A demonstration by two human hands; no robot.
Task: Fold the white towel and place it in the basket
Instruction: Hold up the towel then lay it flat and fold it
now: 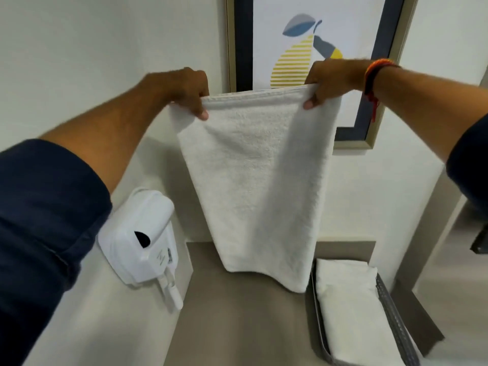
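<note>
**White terry, partly folded and not yet in the basket**

White cloth fills the middle of the frame: we hold the white towel [253,180] up in the air by its top edge, in front of the wall and a framed picture [311,48] at the upper right. Our left hand [184,91] pinches the top left corner, fingers [202,113] closed over the hem; our right hand [330,80] does the same at the top right corner, its fingers curled down over the front of the cloth. Both grips are closed on the towel and nothing else.

The top edge shows more than one layer, so we judge that at least one fold is already made and that the towel hangs doubled. Its lower edge hangs just above the grey worktop [237,313]; whether it touches we cannot tell.

The basket [390,307] sits at the lower right of the frame on the worktop, and already holds a folded white cloth [348,299]. Our towel is beside and above it, not in it.

What is left, as we judge it: the towel hangs too long for the basket, so it needs at least one more fold, then a move down and to the right to lay it in.
</note>
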